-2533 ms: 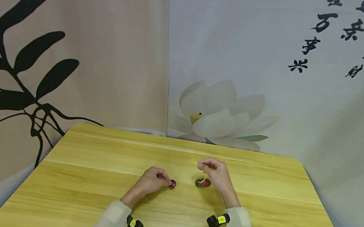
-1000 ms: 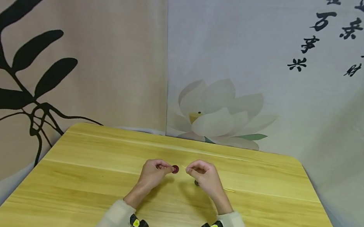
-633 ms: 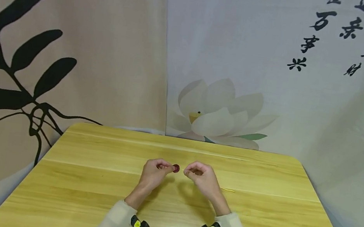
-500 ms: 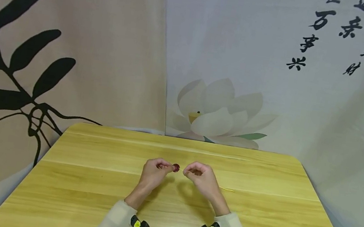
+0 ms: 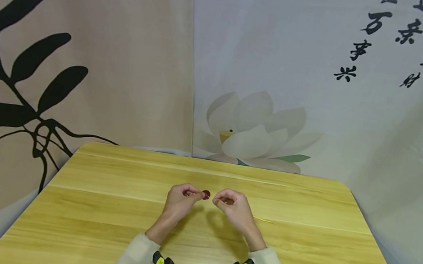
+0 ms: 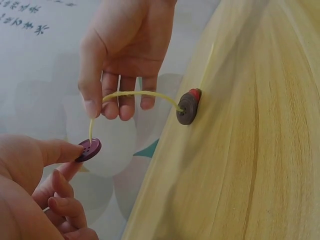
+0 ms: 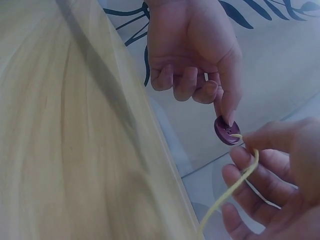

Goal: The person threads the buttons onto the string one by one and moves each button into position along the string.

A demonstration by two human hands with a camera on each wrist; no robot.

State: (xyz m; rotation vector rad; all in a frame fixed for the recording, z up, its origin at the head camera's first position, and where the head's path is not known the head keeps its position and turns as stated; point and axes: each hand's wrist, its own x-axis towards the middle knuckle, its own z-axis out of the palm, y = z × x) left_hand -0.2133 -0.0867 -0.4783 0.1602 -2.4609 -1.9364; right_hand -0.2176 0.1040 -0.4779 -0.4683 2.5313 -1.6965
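My left hand [image 5: 179, 201] pinches a purple button [image 6: 92, 151] by its edge, between thumb and forefinger, above the table. Close to its right, my right hand [image 5: 236, 209] pinches a yellow string [image 6: 145, 93] near one end. In both wrist views the string's tip meets the button's face at its holes; I cannot tell how far it passes through. From the right fingers the string arcs to a brown button [image 6: 187, 112] on the table, threaded on it, with a red piece [image 6: 195, 93] against it. In the head view the right hand hides these two.
The string's other end [image 5: 264, 220] lies on the wooden table [image 5: 99, 224], right of the right wrist. Behind the table's back edge hang printed cloths [image 5: 142, 71]. Each wrist wears a small black camera [image 5: 164, 263].
Both hands have lifted and come together, the left raising the purple button off the table and the right bringing the string's tip leftward to it. Over the last half second they barely move.
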